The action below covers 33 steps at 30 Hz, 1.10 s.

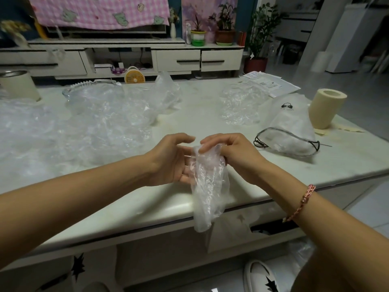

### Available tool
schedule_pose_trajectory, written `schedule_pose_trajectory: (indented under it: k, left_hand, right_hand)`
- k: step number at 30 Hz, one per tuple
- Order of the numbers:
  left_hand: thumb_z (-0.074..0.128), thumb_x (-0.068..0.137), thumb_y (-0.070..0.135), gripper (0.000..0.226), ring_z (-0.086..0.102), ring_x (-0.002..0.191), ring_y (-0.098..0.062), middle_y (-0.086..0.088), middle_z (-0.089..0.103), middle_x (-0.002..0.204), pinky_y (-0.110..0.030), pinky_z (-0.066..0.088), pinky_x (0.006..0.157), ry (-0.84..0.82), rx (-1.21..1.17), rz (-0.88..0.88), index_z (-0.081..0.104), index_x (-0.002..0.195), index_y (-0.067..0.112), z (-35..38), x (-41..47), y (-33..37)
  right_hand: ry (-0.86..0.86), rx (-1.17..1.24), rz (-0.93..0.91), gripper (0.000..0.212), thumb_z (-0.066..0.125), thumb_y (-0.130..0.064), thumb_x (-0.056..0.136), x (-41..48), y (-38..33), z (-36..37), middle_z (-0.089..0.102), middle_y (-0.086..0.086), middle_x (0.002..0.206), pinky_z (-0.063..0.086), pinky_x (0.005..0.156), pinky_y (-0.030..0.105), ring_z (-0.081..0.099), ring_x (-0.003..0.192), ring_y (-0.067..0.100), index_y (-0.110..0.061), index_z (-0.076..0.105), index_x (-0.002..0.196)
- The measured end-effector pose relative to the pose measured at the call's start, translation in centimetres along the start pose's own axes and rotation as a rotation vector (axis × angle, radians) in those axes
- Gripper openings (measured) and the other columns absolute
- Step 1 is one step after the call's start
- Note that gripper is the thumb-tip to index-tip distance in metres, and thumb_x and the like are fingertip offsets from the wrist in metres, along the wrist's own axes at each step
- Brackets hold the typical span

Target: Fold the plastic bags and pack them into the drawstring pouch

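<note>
Clear plastic bag (207, 186) hangs long-axis down past the bench (315, 165) edge, right hand (229, 152) pinching its top, left hand (170, 161) open beside it; drawstring pouch (290, 131) lies rightward, nearer the right hand.

A person's right grip (229, 150) pinches the top of a crumpled clear plastic bag (208, 186), which hangs past the near edge of a white, marble-look desk (200, 123). The left grip (172, 159), fingers loosely spread, touches the bag from nine o'clock. A heap of clear plastic bags (94, 123) covers the desk toward ten o'clock. At two o'clock from the grips lies a translucent white drawstring pouch with a black cord (290, 131), mouth toward the person, plastic inside. A cream cylindrical roll (326, 108) stands just beside it at two o'clock. A pink braided bracelet (303, 201) circles the right wrist.
</note>
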<state>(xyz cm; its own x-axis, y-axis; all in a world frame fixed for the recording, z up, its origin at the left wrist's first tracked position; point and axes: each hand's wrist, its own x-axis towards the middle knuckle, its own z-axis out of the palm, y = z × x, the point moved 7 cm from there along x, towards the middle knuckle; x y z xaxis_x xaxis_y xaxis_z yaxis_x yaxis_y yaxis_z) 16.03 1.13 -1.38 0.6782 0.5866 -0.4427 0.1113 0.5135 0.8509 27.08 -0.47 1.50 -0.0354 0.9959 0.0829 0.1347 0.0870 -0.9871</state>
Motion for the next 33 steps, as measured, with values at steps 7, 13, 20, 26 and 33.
schedule_pose_trajectory:
  k: [7,13,20,26,33]
  left_hand:
    - [0.042,0.089,0.010,0.031,0.061,0.069,-0.017,-0.008,0.065,0.084,-0.025,0.052,0.067,0.150,0.119,0.033,0.056,0.116,0.004,-0.9,0.1,0.2]
    - [0.045,0.091,0.008,0.024,0.067,0.069,-0.018,-0.008,0.069,0.084,-0.025,0.056,0.063,0.230,0.058,0.112,0.059,0.110,0.004,-1.8,0.0,0.9]
    - [0.047,0.087,-0.001,0.016,0.057,0.052,-0.014,-0.006,0.057,0.067,-0.022,0.049,0.047,0.330,0.100,0.217,0.061,0.094,0.004,-1.9,0.0,1.6]
    - [0.050,0.092,0.001,0.015,0.058,0.054,-0.014,-0.007,0.058,0.076,-0.018,0.049,0.045,0.388,0.136,0.326,0.058,0.081,0.010,-1.9,-0.4,1.6]
    - [0.064,0.077,0.037,0.032,0.063,0.085,-0.016,-0.007,0.066,0.095,-0.028,0.054,0.071,0.196,0.340,0.322,0.064,0.098,0.012,0.4,-0.2,1.8]
  right_hand:
    - [0.003,0.070,0.031,0.043,0.044,0.018,0.078,0.2,0.1,-1.5,0.065,0.004,0.089,0.043,0.064,0.022,0.052,0.081,0.021,-0.014,0.071,0.087]
    - [0.049,-1.168,-0.603,0.079,0.068,-0.019,0.070,-2.9,-2.0,0.1,0.031,0.005,0.144,0.022,0.106,0.030,0.029,0.130,0.021,-0.021,0.033,0.141]
    - [0.024,-0.930,-0.953,0.014,0.060,-0.009,0.078,-4.4,-2.5,3.4,0.070,0.002,0.087,0.035,0.076,0.028,0.055,0.086,0.017,-0.010,0.072,0.084]
    - [-0.049,-0.229,-0.164,0.012,0.067,-0.009,0.085,-2.4,-0.4,1.4,0.064,0.008,0.074,0.040,0.071,0.022,0.054,0.069,0.008,-0.003,0.068,0.075]
    - [0.118,-0.259,0.054,0.014,0.065,-0.010,0.086,-1.5,1.4,0.1,0.060,0.009,0.071,0.042,0.069,0.028,0.054,0.068,0.014,-0.006,0.064,0.072]
